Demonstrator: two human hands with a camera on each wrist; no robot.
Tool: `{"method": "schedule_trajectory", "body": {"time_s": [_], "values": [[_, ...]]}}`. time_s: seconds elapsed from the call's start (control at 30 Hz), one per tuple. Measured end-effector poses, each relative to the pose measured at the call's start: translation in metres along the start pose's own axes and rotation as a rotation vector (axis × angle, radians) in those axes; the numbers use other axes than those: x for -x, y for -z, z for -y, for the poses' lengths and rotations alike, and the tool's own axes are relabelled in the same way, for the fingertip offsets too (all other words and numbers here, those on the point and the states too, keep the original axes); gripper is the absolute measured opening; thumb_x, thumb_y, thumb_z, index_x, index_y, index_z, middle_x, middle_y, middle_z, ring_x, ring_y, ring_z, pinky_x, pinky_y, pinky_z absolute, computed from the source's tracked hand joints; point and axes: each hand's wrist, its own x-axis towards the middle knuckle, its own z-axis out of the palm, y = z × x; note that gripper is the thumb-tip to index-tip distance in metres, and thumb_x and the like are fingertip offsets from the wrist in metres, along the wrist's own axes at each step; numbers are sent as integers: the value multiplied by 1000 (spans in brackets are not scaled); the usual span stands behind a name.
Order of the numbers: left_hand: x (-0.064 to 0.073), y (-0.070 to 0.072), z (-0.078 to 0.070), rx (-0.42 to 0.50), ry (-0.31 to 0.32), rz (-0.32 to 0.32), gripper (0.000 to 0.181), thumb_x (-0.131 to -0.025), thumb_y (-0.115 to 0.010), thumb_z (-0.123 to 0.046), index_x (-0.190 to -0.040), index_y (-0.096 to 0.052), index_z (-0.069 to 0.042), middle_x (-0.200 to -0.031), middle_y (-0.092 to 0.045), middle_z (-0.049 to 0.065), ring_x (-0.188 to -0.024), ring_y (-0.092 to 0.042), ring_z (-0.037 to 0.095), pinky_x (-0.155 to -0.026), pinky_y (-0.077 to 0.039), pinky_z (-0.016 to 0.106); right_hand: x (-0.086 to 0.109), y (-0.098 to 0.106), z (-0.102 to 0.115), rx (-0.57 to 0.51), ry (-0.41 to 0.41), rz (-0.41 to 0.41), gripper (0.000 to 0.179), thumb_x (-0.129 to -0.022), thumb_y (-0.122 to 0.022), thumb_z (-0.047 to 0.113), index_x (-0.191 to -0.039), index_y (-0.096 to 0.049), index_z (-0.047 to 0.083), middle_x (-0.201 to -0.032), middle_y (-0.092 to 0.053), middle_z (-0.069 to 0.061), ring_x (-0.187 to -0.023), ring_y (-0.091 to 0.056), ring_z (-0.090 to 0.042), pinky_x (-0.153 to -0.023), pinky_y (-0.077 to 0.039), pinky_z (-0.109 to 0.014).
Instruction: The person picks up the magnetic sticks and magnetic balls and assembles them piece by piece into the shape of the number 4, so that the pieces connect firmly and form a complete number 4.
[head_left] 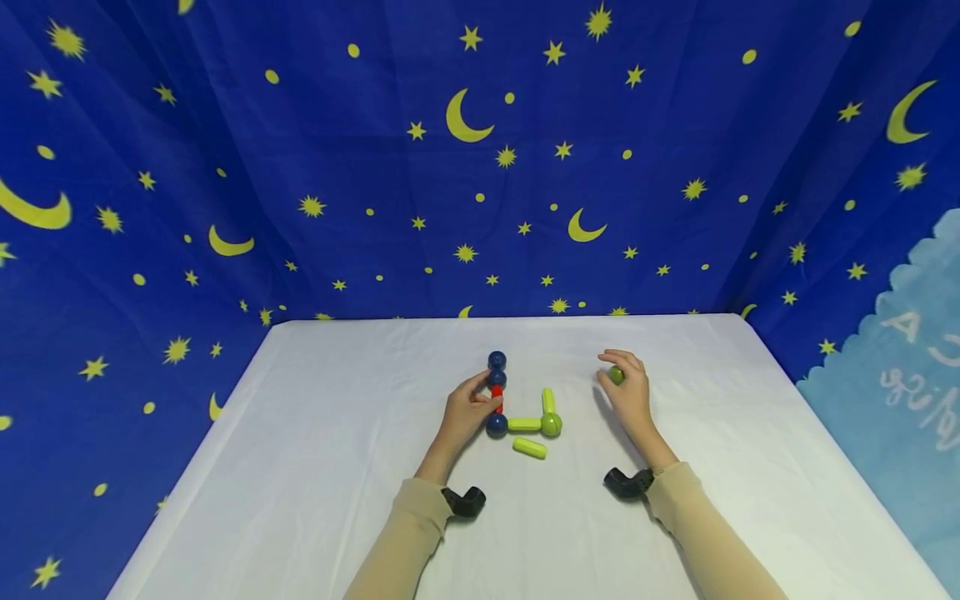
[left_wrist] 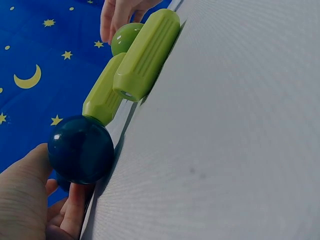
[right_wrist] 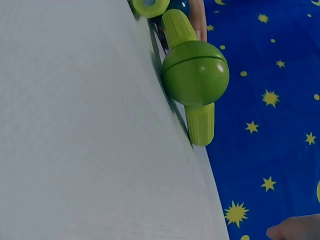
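My left hand [head_left: 467,408] grips a red rod [head_left: 497,400] between thumb and fingers. A blue ball [head_left: 497,426] is at the rod's near end; two more blue balls, the nearer [head_left: 497,379] and the farther [head_left: 497,360], line up at its far end. From the near blue ball a yellow-green rod [head_left: 524,424] runs right to a green ball [right_wrist: 195,75], where another yellow-green rod [right_wrist: 201,126] points away from me. To the right, my right hand [head_left: 630,396] holds a second green ball [head_left: 617,375] between thumb and fingers, above the table.
A loose yellow-green rod [head_left: 530,448] lies on the near side of the joined pieces. White cloth covers the table [head_left: 300,500]. Blue curtains [head_left: 390,167] with stars and moons stand behind and at the sides.
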Motion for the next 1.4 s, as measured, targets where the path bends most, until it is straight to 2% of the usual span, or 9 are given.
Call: {"method": "schedule_trajectory", "body": {"time_s": [0.1, 0.27, 0.47, 0.6, 0.87, 1.07, 1.13, 1.23, 1.4], "values": [[2, 1, -4, 17, -5, 5, 57, -83, -72, -10, -135, -51, -1, -126, -58, 24, -84, -66, 25, -64, -47, 11, 0, 1, -2, 18, -6, 5, 27, -77, -67, -9, -104, -66, -7, -116, -60, -24, -115, -49, -39, -101, -35, -50], [11, 7, -28, 12, -26, 32, 55, -84, -70, -5, -134, -49, 6, -126, -56, 29, -85, -66, 31, -63, -46, 10, 0, 2, -4, 40, -21, 11, 27, -76, -65, -12, -103, -66, -9, -116, -60, -26, -116, -48, -42, -104, -33, -53], [17, 9, -41, -3, -18, 30, 54, -84, -70, -4, -133, -50, 7, -112, -60, 28, -77, -64, 17, -63, -46, 11, -1, 3, -9, 53, -73, 6, 29, -78, -53, -15, -104, -66, -9, -116, -60, -26, -115, -50, -42, -104, -34, -53], [17, 10, -42, 6, -9, 34, 55, -84, -70, -4, -134, -50, 5, -111, -60, 28, -77, -61, 11, -64, -45, 11, -1, 3, -12, 39, -125, 0, 29, -80, -51, -14, -105, -66, -9, -116, -60, -27, -115, -52, -40, -102, -38, -49], [17, 9, -41, 7, -5, 39, 54, -84, -69, -4, -134, -50, 5, -118, -58, 28, -82, -63, 17, -65, -45, 10, 0, 4, -13, 61, -219, 4, 30, -82, -60, -9, -112, -63, -8, -116, -58, -28, -110, -53, -39, -95, -43, -49], [10, 7, -26, 25, 5, 25, 55, -83, -71, -5, -134, -51, 3, -121, -59, 26, -82, -65, 21, -65, -47, 13, 0, 4, -10, 76, -292, 23, 42, -82, -65, -3, -122, -57, -11, -119, -55, -31, -114, -53, -41, -100, -43, -50], [6, 4, -16, 25, 5, 13, 55, -83, -72, -7, -134, -52, 0, -121, -59, 24, -80, -64, 15, -65, -48, 13, 0, 4, -10, 77, -322, 13, 45, -81, -67, -1, -123, -55, -11, -120, -56, -30, -112, -55, -40, -98, -46, -46], [2, 1, -2, 22, -14, -1, 55, -82, -73, -10, -133, -54, -3, -123, -59, 22, -76, -61, 5, -65, -48, 12, 0, 4, -9, 64, -338, -16, 47, -80, -71, 0, -123, -57, -10, -119, -60, -29, -105, -61, -37, -87, -51, -23], [13, 7, -27, 28, -17, 26, 54, -83, -70, -5, -134, -52, 3, -129, -56, 27, -82, -65, 19, -67, -49, 13, 1, 3, -8, 30, -303, -50, 42, -79, -73, 1, -118, -61, -7, -118, -63, -26, -74, -60, 1, -63, -40, 1]]}}
